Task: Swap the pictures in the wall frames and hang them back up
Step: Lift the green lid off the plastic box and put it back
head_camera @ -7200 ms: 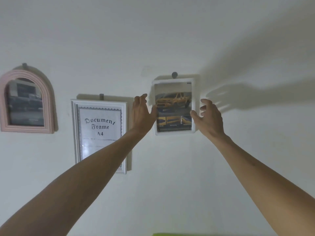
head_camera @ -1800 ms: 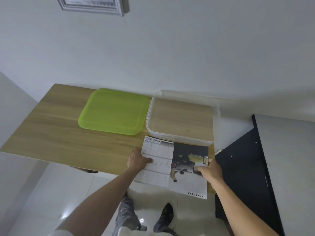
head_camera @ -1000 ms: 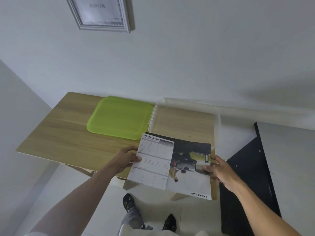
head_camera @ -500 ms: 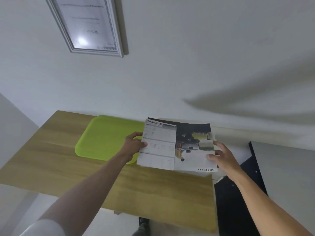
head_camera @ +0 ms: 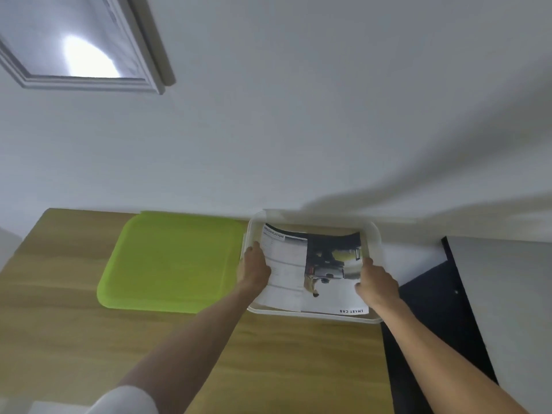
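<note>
Wooden table (head_camera: pixel 74 339) against a white wall, seen from above, with two bare hands lowering a printed car picture (head_camera: pixel 310 270) into a clear plastic box (head_camera: pixel 377 234).

Left hand (head_camera: pixel 254 268) grips the picture's left edge and right hand (head_camera: pixel 375 282) grips its right edge, fingers curled on the paper, hands well apart. The sheet bows inside the box. A lime-green lid (head_camera: pixel 170 261) lies flat just left of the box. A white document frame (head_camera: pixel 89 46) hangs on the wall at upper left, glass glaring.
</note>
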The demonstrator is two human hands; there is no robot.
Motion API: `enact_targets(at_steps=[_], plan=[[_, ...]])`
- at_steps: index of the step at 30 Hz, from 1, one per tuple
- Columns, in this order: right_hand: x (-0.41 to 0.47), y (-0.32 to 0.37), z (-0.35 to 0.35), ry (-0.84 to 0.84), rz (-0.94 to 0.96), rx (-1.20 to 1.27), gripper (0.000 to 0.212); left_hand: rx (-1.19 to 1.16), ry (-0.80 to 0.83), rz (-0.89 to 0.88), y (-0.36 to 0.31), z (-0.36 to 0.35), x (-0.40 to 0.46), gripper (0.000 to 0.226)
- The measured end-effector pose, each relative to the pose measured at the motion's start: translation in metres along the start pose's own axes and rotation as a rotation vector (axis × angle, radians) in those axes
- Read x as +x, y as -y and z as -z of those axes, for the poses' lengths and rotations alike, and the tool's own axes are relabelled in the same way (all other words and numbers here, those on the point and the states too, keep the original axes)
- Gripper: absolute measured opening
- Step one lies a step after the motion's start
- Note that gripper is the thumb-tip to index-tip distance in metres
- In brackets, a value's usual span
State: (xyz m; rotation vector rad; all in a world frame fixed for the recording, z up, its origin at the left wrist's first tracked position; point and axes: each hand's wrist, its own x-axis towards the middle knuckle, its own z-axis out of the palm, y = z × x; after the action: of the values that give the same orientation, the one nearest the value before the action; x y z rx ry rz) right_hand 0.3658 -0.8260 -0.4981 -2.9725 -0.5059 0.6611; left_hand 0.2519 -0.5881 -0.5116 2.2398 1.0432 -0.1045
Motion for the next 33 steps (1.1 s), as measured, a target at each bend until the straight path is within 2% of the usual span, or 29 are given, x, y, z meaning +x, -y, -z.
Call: enact_targets(at_steps=[2, 4, 6, 8, 10, 13, 15, 20, 23, 29, 33], plan=[[0.004, 0.004, -0.005, 0.032, -0.004, -0.106, 0.043, 0.235, 0.027, -0.049, 0.0, -0.011, -0.002, 0.052], [0.004, 0.009, -0.004, 0.063, 0.012, -0.235, 0.028, 0.438, -0.004, -0.127, 0.004, -0.024, -0.004, 0.073], [0.007, 0.015, -0.003, 0.057, 0.035, -0.347, 0.023, 0.588, -0.018, -0.171, 0.005, -0.032, -0.008, 0.085], [0.01, 0.021, -0.002, 0.014, 0.06, -0.361, 0.027, 0.672, 0.004, -0.216, 0.003, -0.037, -0.011, 0.085], [0.018, 0.022, -0.01, -0.018, 0.124, -0.268, 0.044, 0.731, 0.066, -0.289, 0.003, -0.041, -0.011, 0.08], [0.021, 0.022, -0.027, 0.096, 0.2, -0.162, 0.071, 0.718, 0.209, -0.298, 0.009, -0.045, -0.01, 0.071], [0.02, 0.022, -0.036, 0.163, 0.19, -0.151, 0.075, 0.687, 0.28, -0.244, 0.016, -0.046, -0.008, 0.069], [0.014, 0.022, -0.041, 0.157, 0.186, -0.144, 0.076, 0.624, 0.283, -0.242, 0.025, -0.043, -0.008, 0.067], [0.01, 0.023, -0.034, 0.112, 0.197, -0.13, 0.07, 0.609, 0.241, -0.27, 0.022, -0.036, -0.011, 0.065], [-0.007, 0.028, -0.018, 0.02, 0.266, -0.077, 0.061, 0.495, 0.022, -0.449, 0.019, -0.013, -0.03, 0.049], [-0.027, 0.036, -0.007, -0.015, 0.327, -0.046, 0.06, 0.416, -0.071, -0.442, 0.027, 0.013, -0.048, 0.044]])
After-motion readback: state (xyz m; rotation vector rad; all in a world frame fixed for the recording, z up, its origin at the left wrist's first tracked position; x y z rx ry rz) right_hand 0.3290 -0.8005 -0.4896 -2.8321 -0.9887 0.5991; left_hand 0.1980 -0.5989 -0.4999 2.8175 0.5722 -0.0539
